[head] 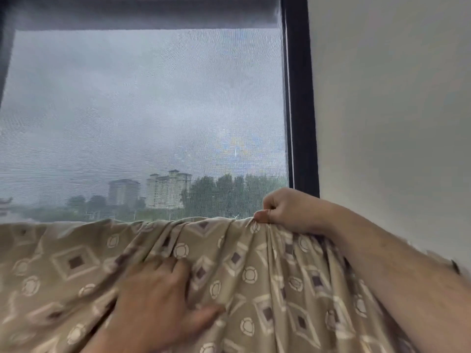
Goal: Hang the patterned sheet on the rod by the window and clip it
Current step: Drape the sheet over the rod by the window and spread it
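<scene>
A wide window [142,118] fills most of the view, covered by a fine grey mesh screen, with a rolled dark blind [142,14] across its top. Through the mesh show an overcast sky, pale tower blocks and a band of green trees. A black window frame [300,98] runs down the right edge of the glass, and beyond it stands a plain off-white wall [395,98].

Across the whole lower part hangs the patterned sheet [254,276], beige with white rings and dark-centred diamonds. Its top edge lies in a nearly level line just under the skyline, draped over something that the cloth hides, so the rod itself cannot be made out. The fabric gathers into folds that fan down from the upper right.

The right hand [285,210] is at that top edge close to the window frame, its grip closed on a bunched pinch of the sheet between thumb and curled fingers, forearm stretching down to the right. The left hand [158,296] lies lower, blurred, its grip wide, fingers spread flat against the hanging sheet, thumb out to the right
</scene>
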A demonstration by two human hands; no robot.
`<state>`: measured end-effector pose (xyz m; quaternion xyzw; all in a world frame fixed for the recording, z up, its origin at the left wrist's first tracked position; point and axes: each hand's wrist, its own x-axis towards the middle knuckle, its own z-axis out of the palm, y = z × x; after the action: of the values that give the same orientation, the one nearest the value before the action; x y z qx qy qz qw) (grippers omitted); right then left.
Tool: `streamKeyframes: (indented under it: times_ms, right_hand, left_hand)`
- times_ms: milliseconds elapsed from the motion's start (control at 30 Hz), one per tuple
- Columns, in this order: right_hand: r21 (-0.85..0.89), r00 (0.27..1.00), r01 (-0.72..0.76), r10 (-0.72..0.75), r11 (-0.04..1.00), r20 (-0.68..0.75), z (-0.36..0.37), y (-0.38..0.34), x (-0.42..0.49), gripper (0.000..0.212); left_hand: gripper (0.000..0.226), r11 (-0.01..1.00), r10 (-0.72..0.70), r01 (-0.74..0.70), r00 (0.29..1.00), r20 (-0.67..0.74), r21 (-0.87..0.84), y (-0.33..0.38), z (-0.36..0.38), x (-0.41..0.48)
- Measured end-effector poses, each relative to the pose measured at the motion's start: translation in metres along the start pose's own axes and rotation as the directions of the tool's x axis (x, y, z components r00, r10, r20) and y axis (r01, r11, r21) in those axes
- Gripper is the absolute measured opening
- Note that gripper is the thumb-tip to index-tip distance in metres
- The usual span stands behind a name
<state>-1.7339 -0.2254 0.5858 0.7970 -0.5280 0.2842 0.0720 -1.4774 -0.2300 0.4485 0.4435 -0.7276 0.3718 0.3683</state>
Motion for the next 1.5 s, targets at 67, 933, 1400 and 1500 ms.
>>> streamKeyframes:
  times_ms: [67,933,1400,1500]
  right_hand:
    - [0.004,1.000,-0.009,0.009,1.000,0.007,0.000,0.000,0.000,0.040]
    - [0.045,0.985,-0.005,-0.003,0.999,0.175,-0.028,0.001,-0.022,0.025]
    - [-0.209,0.981,-0.174,0.188,0.962,0.050,-0.016,0.049,0.023,0.019]
    - [-0.048,0.995,-0.056,0.052,0.997,-0.084,-0.028,0.036,-0.006,0.024]
  left_hand:
    - [0.050,0.997,-0.079,0.078,0.995,0.062,0.021,0.010,0.004,0.001]
    - [0.015,0.489,0.197,0.609,0.621,0.759,-0.625,-0.008,0.001,0.139]
    - [0.039,0.524,0.367,0.616,0.460,0.808,-0.589,-0.030,0.010,0.165]
    - [0.023,0.581,0.358,0.550,0.490,0.795,-0.600,-0.030,0.011,0.164]
